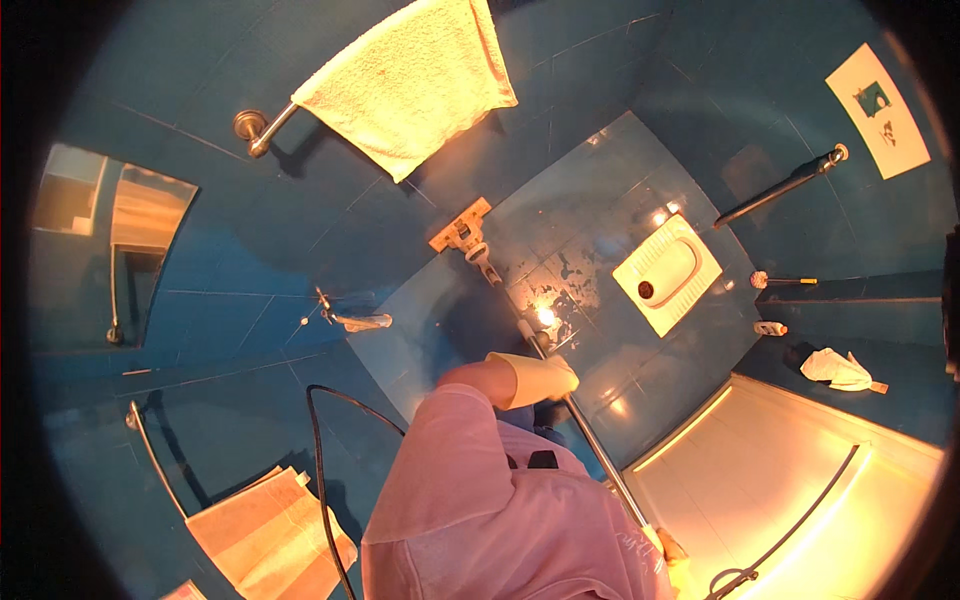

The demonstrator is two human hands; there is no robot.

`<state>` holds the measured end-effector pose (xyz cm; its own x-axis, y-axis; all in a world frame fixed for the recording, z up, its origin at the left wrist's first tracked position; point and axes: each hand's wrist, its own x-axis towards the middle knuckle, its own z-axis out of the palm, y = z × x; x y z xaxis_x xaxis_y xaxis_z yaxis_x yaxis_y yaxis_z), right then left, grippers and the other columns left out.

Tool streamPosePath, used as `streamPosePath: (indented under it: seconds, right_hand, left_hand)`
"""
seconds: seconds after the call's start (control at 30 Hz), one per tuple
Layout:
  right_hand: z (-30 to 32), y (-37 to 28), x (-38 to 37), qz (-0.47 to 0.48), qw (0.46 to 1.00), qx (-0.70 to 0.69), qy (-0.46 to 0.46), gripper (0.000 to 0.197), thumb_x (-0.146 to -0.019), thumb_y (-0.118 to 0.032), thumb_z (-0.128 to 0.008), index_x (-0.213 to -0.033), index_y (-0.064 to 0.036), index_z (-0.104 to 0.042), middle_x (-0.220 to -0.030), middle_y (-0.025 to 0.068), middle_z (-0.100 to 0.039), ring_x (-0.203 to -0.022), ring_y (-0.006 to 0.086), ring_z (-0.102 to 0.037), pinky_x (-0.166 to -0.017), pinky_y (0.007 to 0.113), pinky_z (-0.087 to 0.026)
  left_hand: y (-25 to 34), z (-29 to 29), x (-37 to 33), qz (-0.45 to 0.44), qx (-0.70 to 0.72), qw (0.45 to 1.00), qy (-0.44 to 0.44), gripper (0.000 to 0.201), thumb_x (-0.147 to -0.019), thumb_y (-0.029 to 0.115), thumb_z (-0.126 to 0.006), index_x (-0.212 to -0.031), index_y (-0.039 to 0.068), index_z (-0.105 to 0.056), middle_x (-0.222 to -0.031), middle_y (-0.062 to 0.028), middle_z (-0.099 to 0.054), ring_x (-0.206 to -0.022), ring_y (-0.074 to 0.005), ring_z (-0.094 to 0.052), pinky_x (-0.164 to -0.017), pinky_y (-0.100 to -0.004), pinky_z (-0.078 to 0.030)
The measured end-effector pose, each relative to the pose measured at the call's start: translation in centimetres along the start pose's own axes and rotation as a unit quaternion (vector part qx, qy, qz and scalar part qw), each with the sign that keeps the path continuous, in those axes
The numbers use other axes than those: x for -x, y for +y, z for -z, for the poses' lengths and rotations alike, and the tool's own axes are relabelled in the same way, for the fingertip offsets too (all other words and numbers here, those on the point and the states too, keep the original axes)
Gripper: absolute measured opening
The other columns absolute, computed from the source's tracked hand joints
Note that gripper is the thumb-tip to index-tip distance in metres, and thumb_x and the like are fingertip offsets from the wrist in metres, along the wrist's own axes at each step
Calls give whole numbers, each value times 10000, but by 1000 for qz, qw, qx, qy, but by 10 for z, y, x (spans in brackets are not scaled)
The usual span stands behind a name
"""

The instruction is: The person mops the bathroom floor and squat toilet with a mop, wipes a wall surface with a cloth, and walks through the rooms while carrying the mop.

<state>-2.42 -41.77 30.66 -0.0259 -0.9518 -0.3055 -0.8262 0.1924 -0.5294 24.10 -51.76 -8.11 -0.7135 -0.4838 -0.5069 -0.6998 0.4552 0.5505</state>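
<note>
Two-handed on the pole [606,460], with left hand [550,380] closed round mid-length, likely to steer, and right hand [668,548] at 5 o'clock from it, probably for leverage; can't tell if closed. Leads to flat head [462,230] at 11 o'clock, lined along foot of wall [385,230], presumably to sit flush, apart from squat pan [670,268] at 1–2 o'clock.

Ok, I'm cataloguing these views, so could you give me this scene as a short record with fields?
Place: blue-tiled room
Left hand: in a pale yellow glove, closed around a metal pole
Right hand: at the pole's near end, grip unclear
Tool head: flat, at the pole's far end
Floor fixture: pale squat toilet
On rail: pale towel
</note>
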Motion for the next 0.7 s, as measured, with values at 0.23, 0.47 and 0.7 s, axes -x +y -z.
streamPosePath:
  seconds: [0.23,0.47,0.7]
  right_hand:
    - [60,165,133,-102,981,-161,-46,313,-820,-199,-732,-1084,-54,-649,-898,115,-644,-733,163,-614,-638,293,-503]
    - [96,207,176,-183,976,-64,-98,413,-880,-274,-727,-1191,-7,-672,-814,54,-689,-566,63,-526,-476,221,-433]
    - [106,242,170,-43,997,-65,-23,385,-743,-266,-697,-1030,-10,-708,-661,105,-582,-608,147,-562,-544,313,-430]
  left_hand:
    - [131,25,28,101,-115,980,-126,130,-725,151,-696,-818,221,-753,-824,-20,-733,-790,-227,-714,-670,-402,-572]
    - [181,52,41,-49,-226,951,-206,194,-735,154,-707,-918,171,-767,-883,-38,-738,-851,-257,-716,-674,-418,-572]
    - [244,129,54,53,-148,968,-193,205,-733,151,-701,-927,133,-766,-895,-65,-737,-824,-275,-713,-655,-434,-568]
